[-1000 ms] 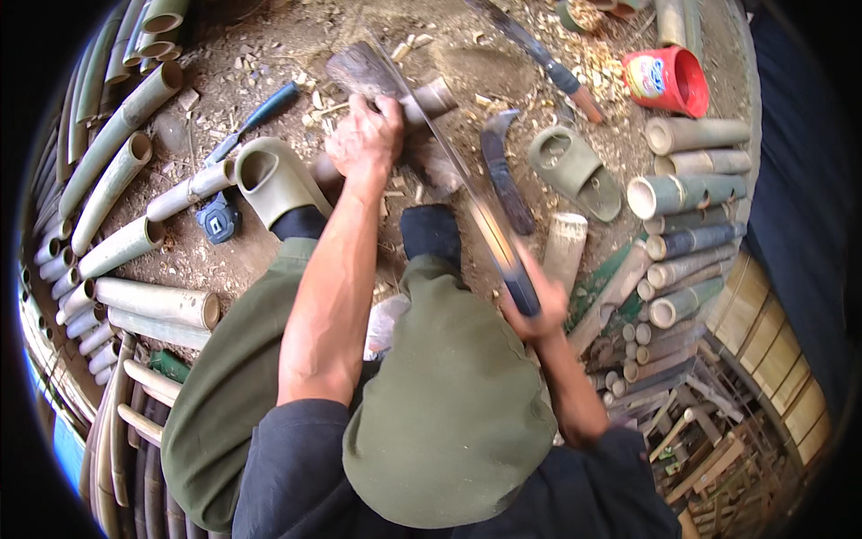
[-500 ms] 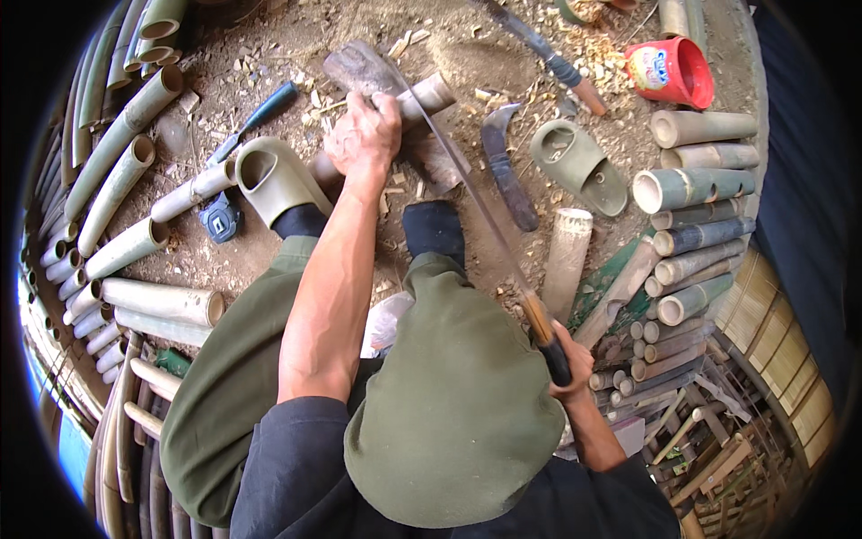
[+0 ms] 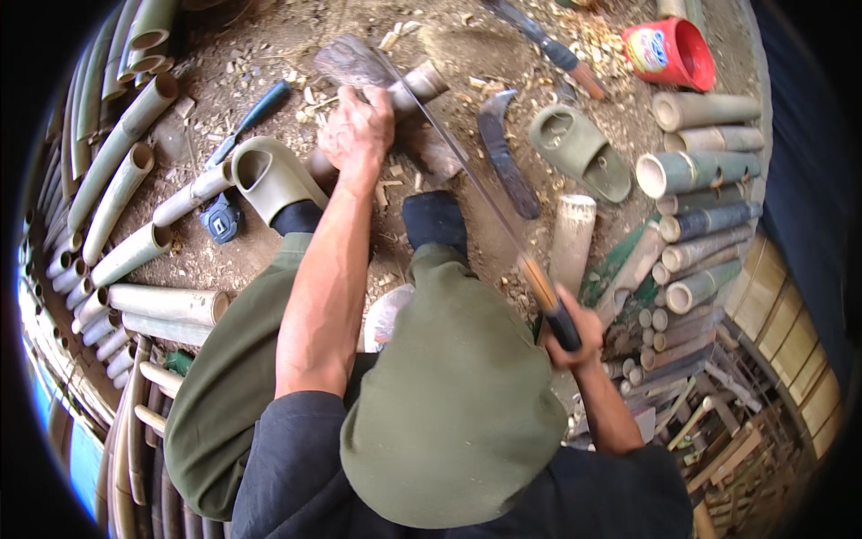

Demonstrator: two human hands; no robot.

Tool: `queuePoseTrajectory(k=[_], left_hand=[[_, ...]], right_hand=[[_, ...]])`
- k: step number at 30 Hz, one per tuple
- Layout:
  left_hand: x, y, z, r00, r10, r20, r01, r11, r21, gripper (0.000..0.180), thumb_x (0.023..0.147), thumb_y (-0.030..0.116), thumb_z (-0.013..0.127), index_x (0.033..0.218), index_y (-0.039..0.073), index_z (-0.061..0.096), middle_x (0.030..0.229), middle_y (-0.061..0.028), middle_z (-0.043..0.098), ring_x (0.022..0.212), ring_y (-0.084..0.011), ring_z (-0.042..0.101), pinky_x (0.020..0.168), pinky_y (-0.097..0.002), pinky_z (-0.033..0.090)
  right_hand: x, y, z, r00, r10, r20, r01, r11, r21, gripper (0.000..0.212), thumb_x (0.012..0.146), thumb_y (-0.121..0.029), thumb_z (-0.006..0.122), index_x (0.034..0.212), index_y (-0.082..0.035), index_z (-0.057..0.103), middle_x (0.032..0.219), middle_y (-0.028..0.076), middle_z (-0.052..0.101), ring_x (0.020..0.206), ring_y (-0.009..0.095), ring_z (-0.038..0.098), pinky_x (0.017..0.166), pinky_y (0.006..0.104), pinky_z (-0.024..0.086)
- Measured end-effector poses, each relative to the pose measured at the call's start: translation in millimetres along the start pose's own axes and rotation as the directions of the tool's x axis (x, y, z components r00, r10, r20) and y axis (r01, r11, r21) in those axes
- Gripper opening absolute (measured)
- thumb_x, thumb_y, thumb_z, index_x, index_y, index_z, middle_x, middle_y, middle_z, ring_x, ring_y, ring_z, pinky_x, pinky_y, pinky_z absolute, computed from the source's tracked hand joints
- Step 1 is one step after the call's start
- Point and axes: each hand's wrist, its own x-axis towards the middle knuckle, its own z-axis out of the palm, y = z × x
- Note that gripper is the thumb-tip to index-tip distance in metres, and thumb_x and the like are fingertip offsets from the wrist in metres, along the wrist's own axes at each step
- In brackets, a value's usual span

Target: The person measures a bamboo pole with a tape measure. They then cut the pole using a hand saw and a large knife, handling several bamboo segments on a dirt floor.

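Note:
My left hand [image 3: 357, 135] is closed around a short bamboo tube [image 3: 429, 83], holding it down across a rough wooden block [image 3: 348, 59]. My right hand [image 3: 582, 334] grips the dark end of the handle of a long, thin handsaw [image 3: 476, 184]. The saw's blade runs up and to the left, crossing the bamboo just right of my left hand. How deep it sits in the bamboo I cannot tell. One sock-covered foot [image 3: 435, 221] rests close to the block; the other is in an olive sandal [image 3: 277, 180].
A curved blade [image 3: 505, 153] and a loose sandal [image 3: 582, 153] lie right of the block. Left are a teal-handled tool [image 3: 262, 110] and a tape measure [image 3: 220, 220]. A red tub [image 3: 690, 56] stands far right. Bamboo sections [image 3: 700, 172] line both sides; wood chips litter the ground.
My right hand has pushed the saw a little forward, up and to the left along its line. The left hand keeps its hold on the bamboo tube. The whole view has shifted slightly.

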Motion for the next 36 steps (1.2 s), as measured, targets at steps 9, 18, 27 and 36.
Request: queuePoseTrajectory(k=[9,18,27,36], left_hand=[[4.8,28.4,-37.6,0.976,0.1,-0.193,-0.127,0.983,-0.135,0.053,0.091,0.044,0.054,0.116,-0.002,0.059,0.12,-0.0247,0.063,0.119,-0.0344,0.056,0.102,-0.0542,0.034],[21.0,161.6,-47.4,0.404,0.264,0.876,-0.805,0.557,0.203,0.035,0.084,0.041,0.074,0.093,0.007,0.07,0.086,-0.0048,0.068,0.072,-0.0149,0.062,0.073,-0.0426,0.054],[52.4,134.3,-29.4,0.413,0.419,0.808,-0.802,0.588,0.105,0.017,0.068,0.016,0.073,0.062,0.006,0.061,0.06,-0.0047,0.061,0.051,-0.0141,0.053,0.039,-0.0314,0.039],[-4.6,241.2,-72.6,0.409,0.88,0.243,-0.87,0.456,-0.185,0.032,0.075,0.03,0.076,0.094,0.005,0.072,0.077,-0.0128,0.071,0.071,-0.0297,0.068,0.071,-0.043,0.054]], right_hand=[[140.9,6.0,74.3,0.967,-0.081,-0.242,0.132,0.971,0.201,0.06,0.071,0.001,0.064,0.13,0.011,0.055,0.111,0.027,0.068,0.087,0.032,0.074,0.076,0.0349,0.059],[56.9,-16.1,39.9,0.977,0.006,-0.214,0.032,0.985,0.172,0.062,0.066,0.0,0.063,0.126,0.012,0.059,0.099,0.025,0.071,0.071,0.026,0.073,0.068,0.0307,0.057],[-1.0,-12.2,4.8,0.989,0.006,-0.149,0.008,0.995,0.097,0.062,0.062,0.0,0.06,0.122,0.015,0.059,0.095,0.026,0.071,0.072,0.028,0.074,0.069,0.0329,0.057],[109.5,-3.3,55.8,0.918,-0.119,-0.379,0.195,0.966,0.17,0.063,0.068,-0.002,0.065,0.13,0.009,0.057,0.085,0.021,0.07,0.062,0.025,0.069,0.06,0.0349,0.056]])
